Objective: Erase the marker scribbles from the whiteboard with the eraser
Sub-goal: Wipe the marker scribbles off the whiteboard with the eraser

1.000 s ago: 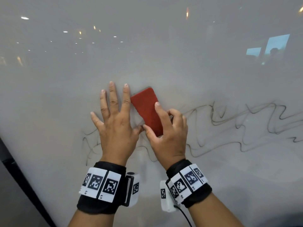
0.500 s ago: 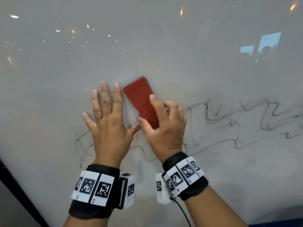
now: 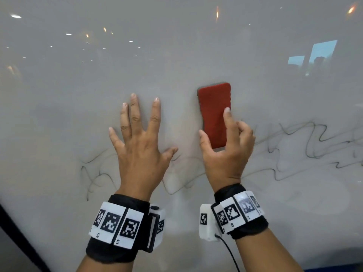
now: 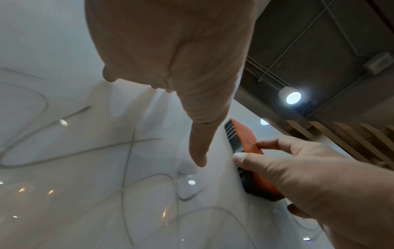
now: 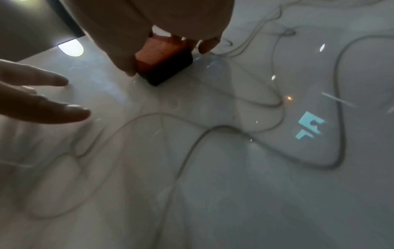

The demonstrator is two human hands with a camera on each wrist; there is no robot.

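Note:
A red-backed eraser [image 3: 214,112] with a dark felt underside stands upright against the whiteboard [image 3: 176,55]. My right hand [image 3: 225,150] grips its lower half, thumb on the left edge and forefinger laid along its back. The same eraser [image 4: 245,143] shows in the left wrist view, and as a red block, the eraser [image 5: 164,57], in the right wrist view. My left hand [image 3: 137,138] presses flat on the board with fingers spread, a hand's width left of the eraser. Thin dark marker scribbles [image 3: 314,146] run across the board to the right and also lower left, scribbles [image 3: 94,173].
The board's dark frame edge [image 3: 17,232] cuts diagonally across the lower left corner. Ceiling lights and a window reflect in the glossy surface. Overhead in the left wrist view are a dark ceiling and a lamp [image 4: 293,97].
My right hand has swung the eraser from a leftward tilt to upright and carried it to the right, away from my left hand. The left hand stays flat on the board.

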